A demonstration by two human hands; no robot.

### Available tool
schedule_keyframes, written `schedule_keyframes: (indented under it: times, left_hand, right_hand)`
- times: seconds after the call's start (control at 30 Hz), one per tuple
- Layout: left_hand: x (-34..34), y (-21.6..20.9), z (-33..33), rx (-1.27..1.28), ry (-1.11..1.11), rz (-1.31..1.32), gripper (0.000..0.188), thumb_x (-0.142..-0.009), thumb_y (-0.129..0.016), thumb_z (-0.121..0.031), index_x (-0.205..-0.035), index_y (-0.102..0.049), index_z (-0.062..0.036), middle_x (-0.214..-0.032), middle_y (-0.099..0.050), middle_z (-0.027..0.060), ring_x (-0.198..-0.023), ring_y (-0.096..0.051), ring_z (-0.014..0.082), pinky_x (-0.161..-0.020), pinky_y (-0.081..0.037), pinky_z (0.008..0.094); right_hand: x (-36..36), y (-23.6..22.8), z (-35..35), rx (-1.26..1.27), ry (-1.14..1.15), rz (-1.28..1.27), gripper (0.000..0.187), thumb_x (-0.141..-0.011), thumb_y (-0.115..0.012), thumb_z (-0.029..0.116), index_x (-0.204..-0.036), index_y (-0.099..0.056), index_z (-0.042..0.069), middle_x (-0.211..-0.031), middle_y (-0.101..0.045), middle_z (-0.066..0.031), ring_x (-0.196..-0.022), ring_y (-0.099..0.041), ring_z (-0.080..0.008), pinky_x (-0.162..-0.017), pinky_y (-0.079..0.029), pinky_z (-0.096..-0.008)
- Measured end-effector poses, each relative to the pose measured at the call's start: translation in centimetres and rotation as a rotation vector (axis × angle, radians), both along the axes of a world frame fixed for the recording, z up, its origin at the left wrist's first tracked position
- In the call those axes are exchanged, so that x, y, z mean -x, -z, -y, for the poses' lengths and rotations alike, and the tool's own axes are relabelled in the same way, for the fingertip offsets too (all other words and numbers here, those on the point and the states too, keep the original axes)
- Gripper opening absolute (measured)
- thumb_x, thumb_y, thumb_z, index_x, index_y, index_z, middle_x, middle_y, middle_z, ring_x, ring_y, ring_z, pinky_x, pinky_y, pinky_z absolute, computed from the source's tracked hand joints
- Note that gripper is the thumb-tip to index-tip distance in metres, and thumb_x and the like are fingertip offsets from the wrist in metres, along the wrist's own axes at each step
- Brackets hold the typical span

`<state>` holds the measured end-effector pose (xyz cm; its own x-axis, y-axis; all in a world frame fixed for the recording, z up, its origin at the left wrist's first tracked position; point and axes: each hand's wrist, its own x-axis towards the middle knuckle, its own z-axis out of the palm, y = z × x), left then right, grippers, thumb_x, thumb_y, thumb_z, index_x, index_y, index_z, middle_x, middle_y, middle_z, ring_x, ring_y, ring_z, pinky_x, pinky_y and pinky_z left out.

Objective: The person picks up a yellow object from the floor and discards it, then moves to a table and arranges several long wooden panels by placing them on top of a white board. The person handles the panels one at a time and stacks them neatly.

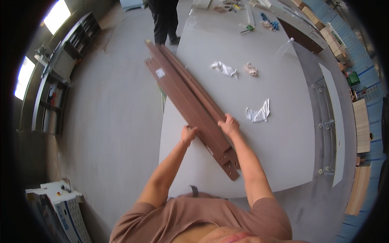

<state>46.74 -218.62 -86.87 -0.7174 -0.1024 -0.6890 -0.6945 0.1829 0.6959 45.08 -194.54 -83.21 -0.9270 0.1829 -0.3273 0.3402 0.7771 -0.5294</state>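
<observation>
A bundle of long brown boards (184, 101) lies slantwise over the left edge of the large pale table (279, 158), its far end sticking out past the edge. Several boards are stacked, and holes show at their near ends. My left hand (188, 134) is closed around the bundle's left edge. On the opposite side my right hand (229, 126) grips the right edge, a little farther from me. A small white label (160, 73) is on the upper board. My fingers under the boards are hidden.
Crumpled white cloths (259, 111) and a beige cloth (251, 69) lie on the table. A person in dark trousers (163, 20) stands beyond the boards' far end. Shelving (56, 89) lines the left wall; a white cabinet (60, 202) stands at lower left.
</observation>
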Motion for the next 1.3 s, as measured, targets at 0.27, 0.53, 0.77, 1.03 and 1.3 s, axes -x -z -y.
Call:
schedule_keyframes:
  times: [0.27, 0.53, 0.77, 1.03, 1.3]
  left_hand:
    - [6.6, -2.5, -2.1, -0.024, -0.217, -0.422, 0.079, -0.092, -0.062, -0.051, -0.136, -0.045, 0.0115, -0.125, -0.060, 0.0300, -0.115, -0.061, 0.0370, -0.094, -0.049, 0.0422]
    - [10.9, -6.7, -4.6, -0.546, -0.290, -0.165, 0.099, -0.084, -0.080, -0.034, -0.147, -0.020, 0.0115, -0.083, -0.051, 0.0056, -0.063, -0.048, 0.0128, -0.052, -0.043, 0.0246]
    - [7.6, -8.5, -3.5, -0.451, -0.300, -0.328, 0.045, -0.088, -0.077, -0.030, -0.112, -0.052, -0.0017, -0.074, -0.046, -0.0048, -0.064, -0.046, 0.0065, -0.060, -0.045, 0.0238]
    - [6.6, -6.9, -0.2, -0.093, -0.159, -0.311, 0.030, -0.091, -0.071, -0.030, -0.084, -0.061, -0.0030, -0.075, -0.055, -0.0004, -0.068, -0.051, 0.0100, -0.060, -0.046, 0.0276]
    - [7.2, -5.0, 3.2, 0.158, -0.075, -0.323, 0.061, -0.073, -0.086, -0.037, -0.102, -0.060, 0.0101, -0.087, -0.068, 0.0151, -0.080, -0.064, 0.0215, -0.073, -0.052, 0.0342]
  right_hand:
    - [-0.1, -7.6, -1.8, 0.321, -0.003, -0.118, 0.038, -0.078, -0.077, 0.030, -0.101, -0.068, 0.001, -0.094, -0.073, -0.0148, -0.089, -0.069, -0.0336, -0.081, -0.052, -0.0439]
    - [-8.5, -6.6, 1.0, 0.311, 0.056, -0.306, 0.038, -0.083, -0.073, 0.020, -0.110, -0.062, -0.004, -0.097, -0.071, -0.0204, -0.090, -0.068, -0.0352, -0.080, -0.052, -0.0408]
    - [-11.0, -5.5, 1.4, 0.246, -0.094, -0.488, 0.055, -0.084, -0.072, 0.025, -0.123, -0.053, -0.008, -0.109, -0.065, -0.0291, -0.098, -0.062, -0.0471, -0.084, -0.050, -0.0488]
    - [-10.3, -4.9, 3.0, 0.375, -0.119, -0.347, 0.054, -0.084, -0.073, 0.029, -0.119, -0.056, -0.009, -0.103, -0.066, -0.0280, -0.097, -0.064, -0.0433, -0.083, -0.052, -0.0464]
    - [-8.4, -6.5, 4.4, -0.103, -0.262, -0.179, 0.070, -0.078, -0.078, 0.042, -0.128, -0.052, 0.000, -0.128, -0.053, -0.0139, -0.126, -0.044, -0.0358, -0.100, -0.042, -0.0508]
